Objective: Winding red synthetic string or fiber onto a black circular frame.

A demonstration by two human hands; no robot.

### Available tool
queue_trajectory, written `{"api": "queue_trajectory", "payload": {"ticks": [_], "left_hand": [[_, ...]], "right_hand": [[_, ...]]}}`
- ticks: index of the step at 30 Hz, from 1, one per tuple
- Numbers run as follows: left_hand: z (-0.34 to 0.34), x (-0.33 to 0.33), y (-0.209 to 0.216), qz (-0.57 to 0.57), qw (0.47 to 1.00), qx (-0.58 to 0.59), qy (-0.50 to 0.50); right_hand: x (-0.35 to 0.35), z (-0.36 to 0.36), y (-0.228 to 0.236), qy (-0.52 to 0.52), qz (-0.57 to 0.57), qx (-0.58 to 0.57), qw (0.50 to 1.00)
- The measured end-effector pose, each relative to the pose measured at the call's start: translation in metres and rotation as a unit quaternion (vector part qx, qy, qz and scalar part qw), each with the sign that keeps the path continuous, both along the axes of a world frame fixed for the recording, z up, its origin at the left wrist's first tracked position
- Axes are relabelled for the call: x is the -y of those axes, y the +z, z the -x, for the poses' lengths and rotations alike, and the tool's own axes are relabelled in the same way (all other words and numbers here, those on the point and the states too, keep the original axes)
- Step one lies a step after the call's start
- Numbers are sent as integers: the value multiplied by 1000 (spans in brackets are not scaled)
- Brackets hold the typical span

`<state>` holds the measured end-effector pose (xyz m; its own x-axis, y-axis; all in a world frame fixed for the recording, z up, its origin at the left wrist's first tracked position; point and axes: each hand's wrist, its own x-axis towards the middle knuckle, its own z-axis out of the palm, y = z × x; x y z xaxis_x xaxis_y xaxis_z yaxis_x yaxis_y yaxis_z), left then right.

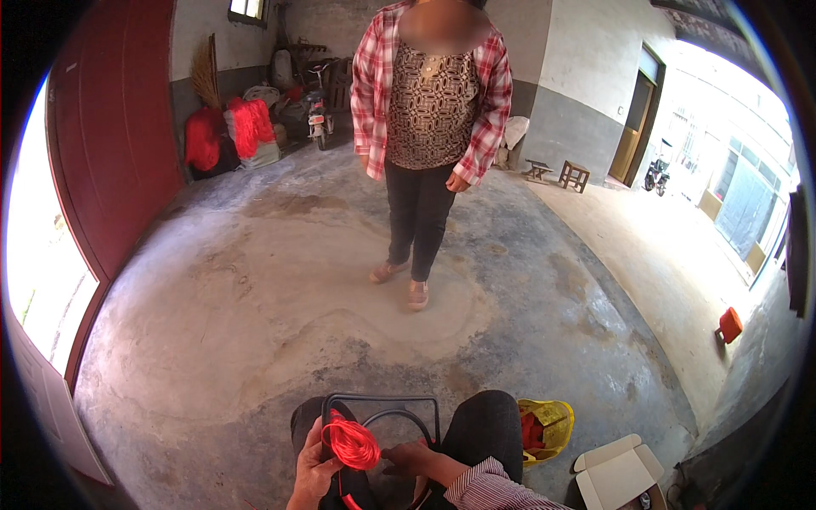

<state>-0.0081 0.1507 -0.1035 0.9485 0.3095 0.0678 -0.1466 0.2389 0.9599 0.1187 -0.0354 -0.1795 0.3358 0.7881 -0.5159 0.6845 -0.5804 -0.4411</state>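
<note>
Red cord bundle point(354, 445) | held at black frame's point(382, 397) left side | left hand point(313, 466) pinches it, likely keeping strands bunched | right hand point(414, 459) nearby, grip unclear | yellow bag point(557, 425) on floor point(612, 365), probably within reach

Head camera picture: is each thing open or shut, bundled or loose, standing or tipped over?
Bright red bundle of thin strands: gathered, held
Bare left hand: closed around the bundle
Bare right hand: grip unclear
Yellow soft-walled bag: open-topped
White cardboard box: open, flaps spread
Tall dark red door: open
Square brown wooden stool: upright
Person in red plaid shirt: standing
</note>
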Motion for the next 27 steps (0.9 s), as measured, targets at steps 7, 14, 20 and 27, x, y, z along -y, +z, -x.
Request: {"api": "queue_trajectory", "payload": {"ticks": [7, 14, 20, 27], "left_hand": [[0, 1, 2, 17, 1000, 8, -2], [0, 1, 2, 28, 1000, -2, -2], [0, -2, -4, 9, 1000, -7, 0], [0, -3, -5, 5, 1000, -6, -2]], "right_hand": [[-1, 1, 5, 3, 7, 5, 1000], [1, -1, -5, 8, -3, 11, 1000], [1, 0, -10, 4, -26, 10, 1000], [-1, -2, -14, -1, -23, -2, 1000]]}}
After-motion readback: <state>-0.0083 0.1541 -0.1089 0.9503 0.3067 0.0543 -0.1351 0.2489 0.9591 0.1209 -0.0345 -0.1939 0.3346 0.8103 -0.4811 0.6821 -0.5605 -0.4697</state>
